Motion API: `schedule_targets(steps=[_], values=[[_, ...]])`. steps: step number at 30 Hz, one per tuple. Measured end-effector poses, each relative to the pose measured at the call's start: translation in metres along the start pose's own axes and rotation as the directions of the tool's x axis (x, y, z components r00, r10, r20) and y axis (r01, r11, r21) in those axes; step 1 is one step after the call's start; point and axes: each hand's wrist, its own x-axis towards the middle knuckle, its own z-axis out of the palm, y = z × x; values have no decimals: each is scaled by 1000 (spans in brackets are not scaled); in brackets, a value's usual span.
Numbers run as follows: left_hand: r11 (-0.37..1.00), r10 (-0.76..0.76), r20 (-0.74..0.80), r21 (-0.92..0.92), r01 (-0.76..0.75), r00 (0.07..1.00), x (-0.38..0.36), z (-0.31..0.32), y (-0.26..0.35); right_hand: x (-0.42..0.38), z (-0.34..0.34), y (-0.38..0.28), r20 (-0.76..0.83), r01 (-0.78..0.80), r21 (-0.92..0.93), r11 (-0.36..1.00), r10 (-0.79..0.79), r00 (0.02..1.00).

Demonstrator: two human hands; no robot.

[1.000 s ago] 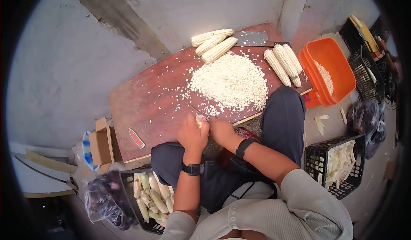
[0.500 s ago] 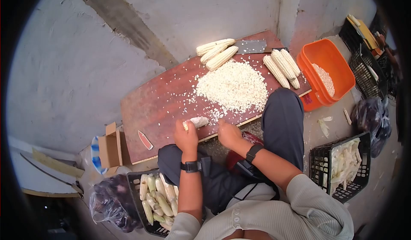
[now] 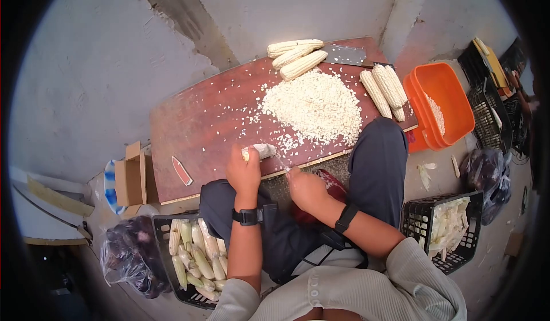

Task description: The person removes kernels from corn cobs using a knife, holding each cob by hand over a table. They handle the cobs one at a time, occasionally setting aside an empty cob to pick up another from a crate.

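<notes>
My left hand (image 3: 244, 171) is closed around one end of a corn cob (image 3: 262, 151), which lies tilted over the front part of the reddish board. My right hand (image 3: 308, 190) is closed just right of the cob, near the board's front edge. From its fingers a thin, pale blade (image 3: 281, 162), apparently of a small knife, points up toward the cob's tip; its handle is hidden in the hand. Beyond both hands spreads a heap of loose white kernels (image 3: 318, 108) on the board (image 3: 195, 132).
Husked cobs (image 3: 303, 64), a cleaver (image 3: 344, 55) and more cobs (image 3: 387, 89) lie along the board's back. An orange bucket (image 3: 413, 115) stands right. Black crates hold corn (image 3: 200, 261) at left, husks (image 3: 450, 223) at right. A red-and-white pointed piece (image 3: 182, 171) lies left.
The view has shifted slightly. My left hand still grips the cob, now raised a little. A thin blade shows between my right hand and the cob, where none was distinct before.
</notes>
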Motion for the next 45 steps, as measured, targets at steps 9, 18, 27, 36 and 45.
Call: schedule_targets(steps=[9, 18, 27, 36, 45], values=[[992, 94, 82, 76, -100, 992, 2, 4, 10, 50, 24, 10, 34, -14, 47, 999, 12, 999], [995, 63, -61, -74, -67, 996, -2, 1, -28, 53, 26, 19, -53, -11, 168, 986, 20, 998], [994, 70, -57, 88, -64, 996, -12, -8, -17, -2, -27, 6, -141, 26, 194, 981, 2, 990], [1000, 30, 25, 7, -30, 999, -3, -5, -22, 7, -11, -10, 31, -11, 100, 995, 7, 1000], [998, 64, 36, -14, -64, 997, -1, -4, -12, 55, 24, -6, 27, 10, 111, 994, -13, 1000]])
